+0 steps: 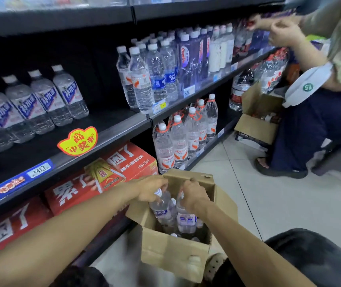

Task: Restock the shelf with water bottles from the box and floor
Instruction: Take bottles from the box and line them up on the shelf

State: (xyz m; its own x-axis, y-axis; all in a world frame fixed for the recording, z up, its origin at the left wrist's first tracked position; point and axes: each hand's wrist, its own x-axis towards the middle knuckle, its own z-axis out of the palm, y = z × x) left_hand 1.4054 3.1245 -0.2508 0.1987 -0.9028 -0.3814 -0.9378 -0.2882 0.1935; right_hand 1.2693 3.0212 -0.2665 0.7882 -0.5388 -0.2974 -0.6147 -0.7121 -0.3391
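An open cardboard box (171, 253) stands on the floor in front of me, with several blue-labelled water bottles upright inside. My left hand (151, 189) grips the neck of one bottle (162, 208) at the box's left side. My right hand (193, 195) is closed over the top of a second bottle (185, 219) beside it. Both bottles sit partly inside the box. On the middle shelf (95, 129) at the left stands a row of matching blue-labelled bottles (41, 100), with bare shelf to their right.
Red drink cartons (103, 179) fill the bottom shelf beside the box. Other water bottles (161, 73) crowd the shelf further right. A second person (314, 100) crouches at the right, hands at the upper shelf, next to another open box (258, 121). Tiled floor lies between.
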